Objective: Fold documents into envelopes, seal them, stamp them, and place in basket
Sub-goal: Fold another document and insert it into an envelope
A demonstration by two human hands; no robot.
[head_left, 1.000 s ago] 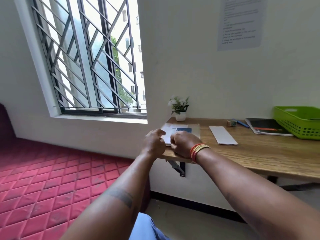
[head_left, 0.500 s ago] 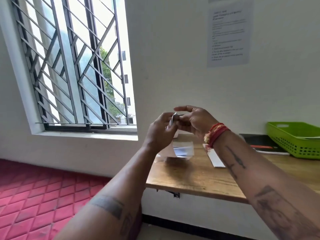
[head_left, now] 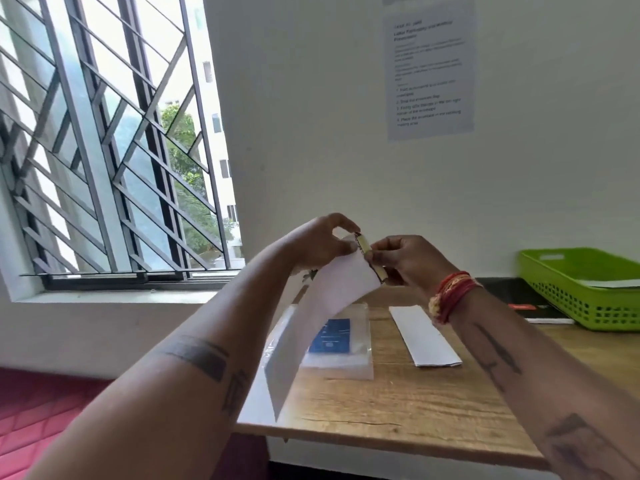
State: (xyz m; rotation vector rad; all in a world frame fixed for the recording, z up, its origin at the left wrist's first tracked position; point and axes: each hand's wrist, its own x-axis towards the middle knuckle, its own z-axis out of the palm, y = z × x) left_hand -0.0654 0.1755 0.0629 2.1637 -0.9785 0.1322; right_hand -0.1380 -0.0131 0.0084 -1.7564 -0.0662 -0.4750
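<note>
The green basket (head_left: 585,289) runs off the right edge, so its far side is unseen. The wall notice (head_left: 429,74) is too blurred to read. The right hand (head_left: 408,261) hides part of a small yellowish strip (head_left: 363,244); what it is cannot be told. The hanging white sheet (head_left: 311,327) covers part of the clear packet (head_left: 346,355) on the bench (head_left: 398,410)

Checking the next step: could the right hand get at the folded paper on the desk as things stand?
Probably yes: the paper lies bare just below the right hand, but that hand pinches a stamp.
</note>
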